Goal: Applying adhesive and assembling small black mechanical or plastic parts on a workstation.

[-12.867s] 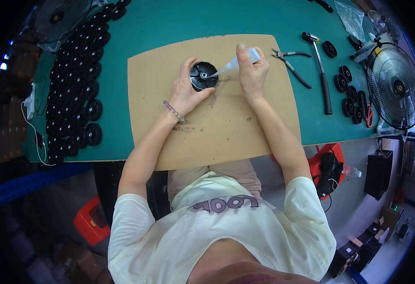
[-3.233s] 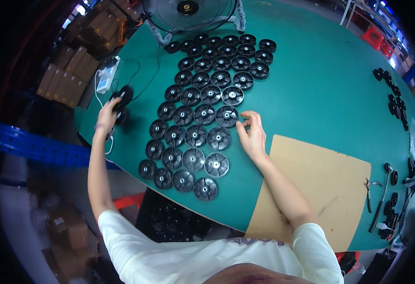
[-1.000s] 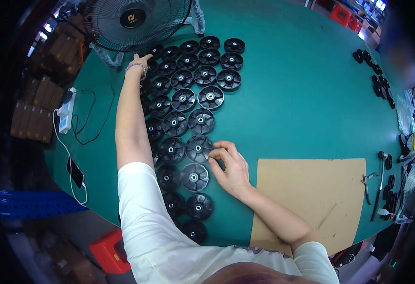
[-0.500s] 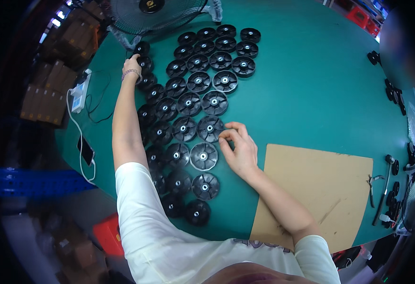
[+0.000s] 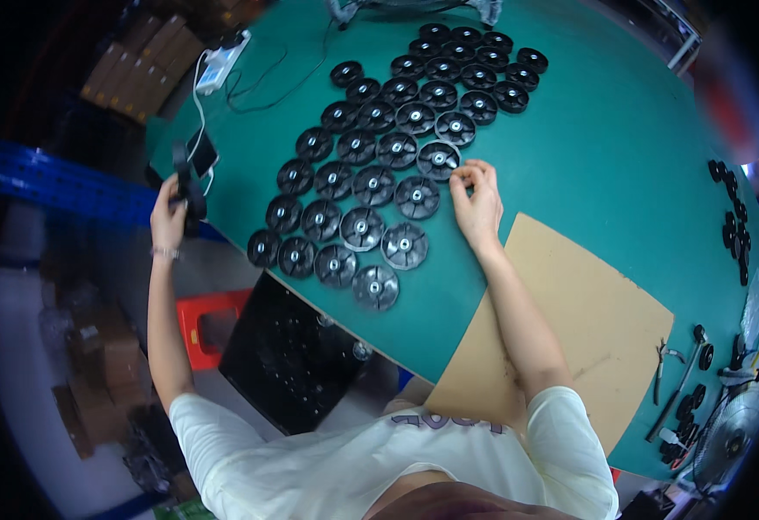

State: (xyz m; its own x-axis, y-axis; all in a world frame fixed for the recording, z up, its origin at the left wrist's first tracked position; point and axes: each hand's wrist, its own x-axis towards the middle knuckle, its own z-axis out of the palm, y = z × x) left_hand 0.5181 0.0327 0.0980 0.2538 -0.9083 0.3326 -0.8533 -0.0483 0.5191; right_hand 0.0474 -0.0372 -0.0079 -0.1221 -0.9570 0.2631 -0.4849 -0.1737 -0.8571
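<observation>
My left hand (image 5: pixel 170 208) is closed around a black plastic wheel (image 5: pixel 183 169), seen nearly edge-on and blurred, out beyond the table's left edge. A second dark disc seems to be in the same grip, but the blur hides how many there are. Slanting rows of matching black wheels (image 5: pixel 374 185), with spokes and metal hubs, lie flat on the green table (image 5: pixel 587 130). My right hand (image 5: pixel 476 198) hovers at the right side of these rows. Its fingers are loosely bent beside the rim of one wheel (image 5: pixel 438 160), and nothing shows in them.
Brown cardboard (image 5: pixel 570 321) lies under my right forearm. Beyond it are pliers (image 5: pixel 659 371), a ratchet wrench (image 5: pixel 681 390) and a small fan (image 5: pixel 730 442). A power strip (image 5: pixel 223 62), cables and a phone (image 5: pixel 203 152) lie at the left edge. A red stool (image 5: pixel 191 329) stands below.
The view has turned. My left hand has left the far end of the wheel rows and come out past the left edge, now carrying a wheel. My right hand stays beside the rows.
</observation>
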